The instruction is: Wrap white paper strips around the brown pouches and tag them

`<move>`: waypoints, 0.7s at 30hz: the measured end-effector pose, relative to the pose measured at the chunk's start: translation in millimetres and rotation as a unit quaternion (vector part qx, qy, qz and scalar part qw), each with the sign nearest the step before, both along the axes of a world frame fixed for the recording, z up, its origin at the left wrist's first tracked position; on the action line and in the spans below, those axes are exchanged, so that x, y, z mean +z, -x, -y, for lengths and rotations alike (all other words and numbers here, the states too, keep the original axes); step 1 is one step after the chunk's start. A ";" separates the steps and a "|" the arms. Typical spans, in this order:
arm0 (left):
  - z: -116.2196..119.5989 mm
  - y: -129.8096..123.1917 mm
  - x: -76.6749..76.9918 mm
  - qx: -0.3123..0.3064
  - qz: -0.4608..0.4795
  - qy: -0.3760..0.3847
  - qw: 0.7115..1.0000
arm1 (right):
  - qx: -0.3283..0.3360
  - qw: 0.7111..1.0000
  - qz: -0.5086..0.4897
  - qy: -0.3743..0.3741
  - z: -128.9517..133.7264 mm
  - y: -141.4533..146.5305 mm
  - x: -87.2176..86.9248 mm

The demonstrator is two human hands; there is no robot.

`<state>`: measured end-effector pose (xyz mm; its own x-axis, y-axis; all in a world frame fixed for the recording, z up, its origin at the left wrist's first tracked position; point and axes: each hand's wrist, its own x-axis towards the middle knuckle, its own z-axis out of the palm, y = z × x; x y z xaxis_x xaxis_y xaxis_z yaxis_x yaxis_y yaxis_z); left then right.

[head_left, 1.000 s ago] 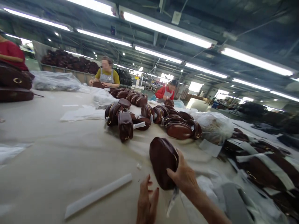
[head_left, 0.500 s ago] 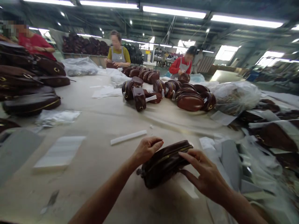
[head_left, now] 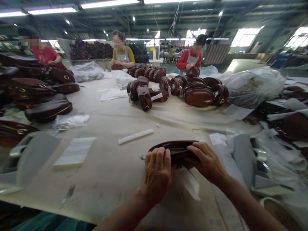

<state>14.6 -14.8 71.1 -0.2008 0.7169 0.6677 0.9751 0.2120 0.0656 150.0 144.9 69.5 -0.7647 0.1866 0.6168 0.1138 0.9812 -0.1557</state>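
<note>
A dark brown leather handbag with a zipper is held just over the table in front of me. My left hand grips its near left side, fingers curled over the top edge. On the right end, my right hand is closed around the bag, its thumb out of sight. A small metal piece sticks out at the bag's left end. Below the bag and between my hands hangs or lies a sheet of white paper; its upper part is hidden.
A white strip and a white paper stack lie on the table. Brown bags stand farther back, with more piled left. Plastic-wrapped material sits at right. Several people work across the table.
My left hand has come from the bag's far upper edge to its near side and now grips it. The bag has turned more level, and my right hand has closed on its end.
</note>
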 end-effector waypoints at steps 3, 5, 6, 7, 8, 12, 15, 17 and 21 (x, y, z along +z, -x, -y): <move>-5.4 25.3 7.0 -0.057 0.096 0.067 0.992 | -0.054 0.998 -0.016 -0.001 20.5 -2.0 -3.2; -8.9 42.9 13.6 -0.101 0.174 0.133 0.971 | -0.084 0.996 -0.024 -0.005 27.9 -1.6 -4.7; -10.5 50.0 16.6 -0.117 0.197 0.160 0.960 | -0.090 0.996 -0.026 -0.006 28.8 -1.2 -4.9; -11.8 55.6 19.2 -0.127 0.206 0.179 0.954 | -0.089 0.996 -0.024 -0.003 28.0 -0.9 -4.6; -12.8 59.3 20.9 -0.132 0.202 0.189 0.952 | -0.084 0.996 -0.019 0.004 26.0 -0.8 -3.7; -13.1 61.1 19.4 -0.150 0.120 0.172 0.966 | -0.063 0.998 0.001 0.026 14.9 -2.2 2.7; -11.8 58.9 13.5 -0.196 0.070 0.134 0.969 | -0.033 0.999 0.020 0.003 12.2 -1.5 7.0; -11.3 59.1 9.6 -0.214 0.057 0.121 0.968 | -0.021 0.999 0.031 -0.013 13.2 0.8 8.7; -10.6 60.0 2.2 -0.213 0.058 0.098 0.970 | -0.025 0.999 0.028 -0.022 15.6 5.3 8.1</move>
